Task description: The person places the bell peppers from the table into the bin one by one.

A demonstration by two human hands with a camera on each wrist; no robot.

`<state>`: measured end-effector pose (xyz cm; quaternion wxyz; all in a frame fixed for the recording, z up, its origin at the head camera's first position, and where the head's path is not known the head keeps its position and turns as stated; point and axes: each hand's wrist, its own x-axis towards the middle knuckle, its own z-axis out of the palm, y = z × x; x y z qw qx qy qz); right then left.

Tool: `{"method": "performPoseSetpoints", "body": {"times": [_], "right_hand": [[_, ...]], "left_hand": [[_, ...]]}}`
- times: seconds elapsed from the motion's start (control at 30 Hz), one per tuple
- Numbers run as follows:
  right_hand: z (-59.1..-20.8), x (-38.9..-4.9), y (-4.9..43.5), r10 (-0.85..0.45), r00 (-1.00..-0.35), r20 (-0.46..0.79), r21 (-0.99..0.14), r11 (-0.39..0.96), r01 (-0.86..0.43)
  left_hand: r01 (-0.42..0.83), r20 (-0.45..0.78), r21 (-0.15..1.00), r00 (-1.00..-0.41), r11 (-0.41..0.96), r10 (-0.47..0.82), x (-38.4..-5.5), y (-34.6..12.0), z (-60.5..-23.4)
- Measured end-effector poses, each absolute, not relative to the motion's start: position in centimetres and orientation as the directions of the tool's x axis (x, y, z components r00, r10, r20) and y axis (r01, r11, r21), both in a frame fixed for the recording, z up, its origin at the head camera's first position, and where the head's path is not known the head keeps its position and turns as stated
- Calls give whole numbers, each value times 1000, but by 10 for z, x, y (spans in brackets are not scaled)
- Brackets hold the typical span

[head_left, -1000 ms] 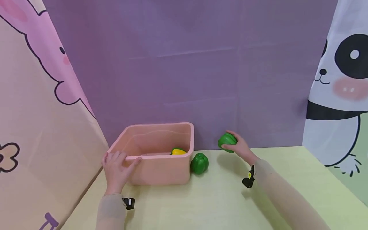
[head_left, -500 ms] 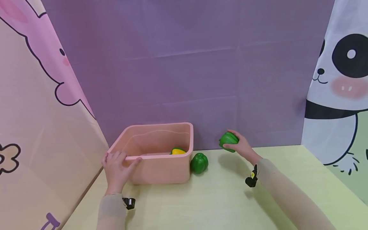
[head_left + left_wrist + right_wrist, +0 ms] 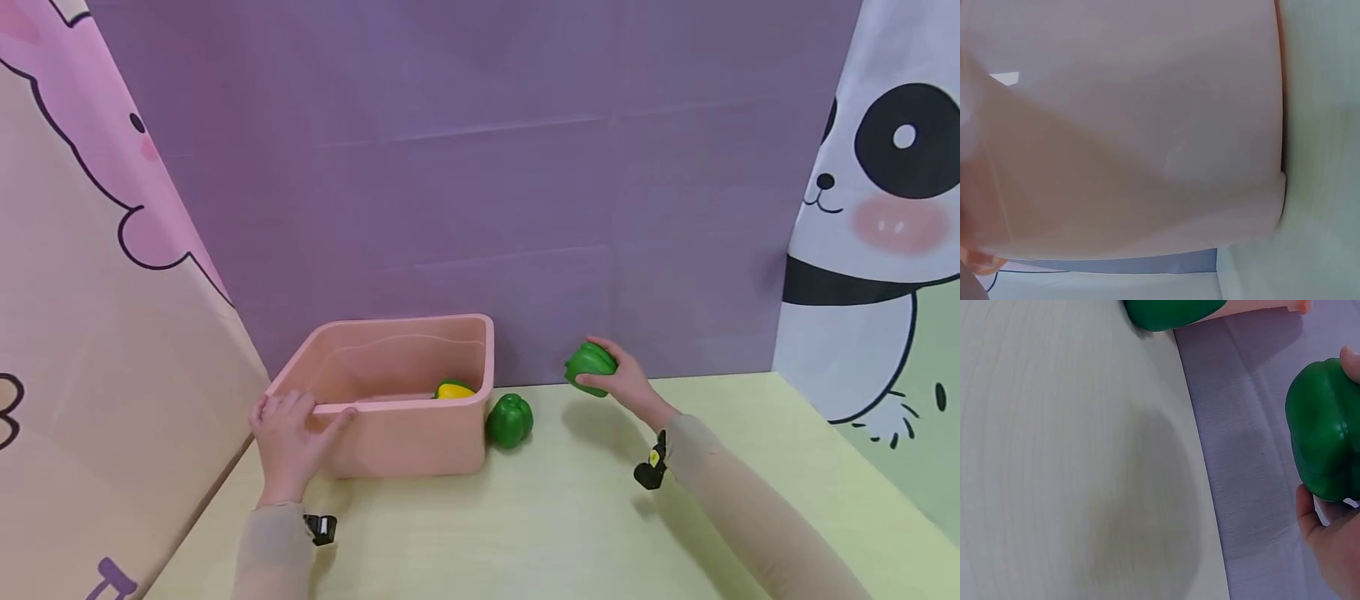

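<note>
My left hand point(image 3: 285, 442) grips the front rim of a pink plastic bin point(image 3: 408, 442) near its left corner, fingers over the edge. The bin's outer wall point(image 3: 1147, 137) fills most of the left wrist view. Inside the bin, the top of a yellow-and-green thing point(image 3: 454, 390) shows above the rim; the rest is hidden. My right hand point(image 3: 626, 383) holds a green bell pepper point(image 3: 590, 368) above the table near the back. Fingers and thumb lie around that pepper point(image 3: 1325, 431). Another green bell pepper point(image 3: 510, 421) stands on the table against the bin's right side.
The pale wooden table point(image 3: 540, 533) ends at a purple cloth backdrop point(image 3: 450, 167). A printed panel point(image 3: 90, 333) stands close along the left, and a panda panel point(image 3: 885, 250) stands on the right.
The head view has shifted slightly, so everything sits a little further left. Relative to the bin, the held pepper has drifted slightly right. My left hand keeps its place on the rim.
</note>
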<state>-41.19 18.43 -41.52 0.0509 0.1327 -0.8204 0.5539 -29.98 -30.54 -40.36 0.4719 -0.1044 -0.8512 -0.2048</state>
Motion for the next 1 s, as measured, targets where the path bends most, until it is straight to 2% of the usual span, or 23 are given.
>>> {"method": "performPoseSetpoints", "body": {"times": [0.4, 0.63, 0.83, 1.0], "right_hand": [[-412, -408, 185, -138, -958, 251, -902, 326, -283], [-411, -407, 187, -135, -963, 235, -904, 333, -267], [-404, -406, 190, -117, -962, 248, -899, 342, -274], [-400, -404, 190, -109, -960, 259, -895, 346, -281]], "left_hand": [[406, 868, 228, -496, 885, 4, -304, -308, -404], [398, 864, 228, -504, 889, 4, -301, -309, -407], [421, 880, 228, -476, 878, 0, -302, -307, -404], [421, 874, 236, -486, 876, -2, -304, -305, -404]]}}
